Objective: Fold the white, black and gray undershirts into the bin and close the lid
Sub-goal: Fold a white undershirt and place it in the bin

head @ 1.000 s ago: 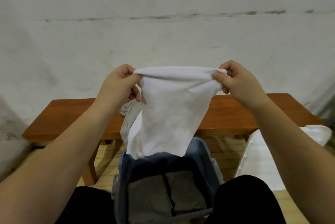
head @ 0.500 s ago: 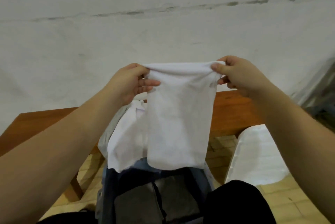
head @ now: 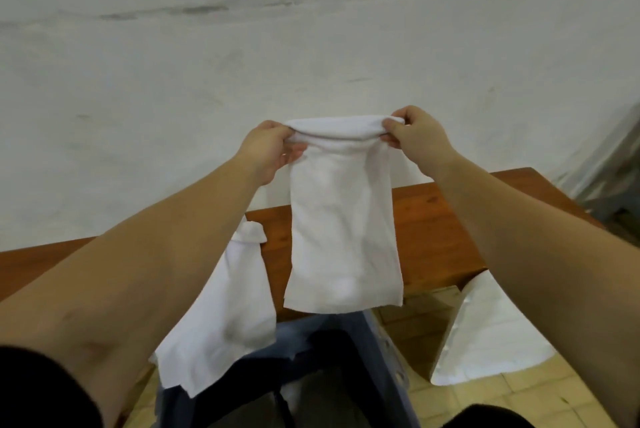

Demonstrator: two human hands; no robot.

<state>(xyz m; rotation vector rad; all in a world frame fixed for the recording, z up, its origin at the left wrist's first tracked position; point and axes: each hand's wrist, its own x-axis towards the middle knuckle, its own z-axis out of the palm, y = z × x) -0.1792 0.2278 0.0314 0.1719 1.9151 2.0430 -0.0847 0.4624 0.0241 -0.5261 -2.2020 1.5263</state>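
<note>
Midway: left hand (head: 266,147) and right hand (head: 417,136) each pinch the white undershirt's (head: 341,230) folded top edge, above the bin (head: 388,355). Next, probably lower it in.

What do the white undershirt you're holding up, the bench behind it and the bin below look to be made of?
White undershirt: soft matte knit, probably cotton; it drapes limply and bunches at the top edge. Bench: reddish-brown wood, smooth with a slight sheen. Bin: blue-gray, likely plastic with a dull finish, though blur leaves that uncertain.
</note>
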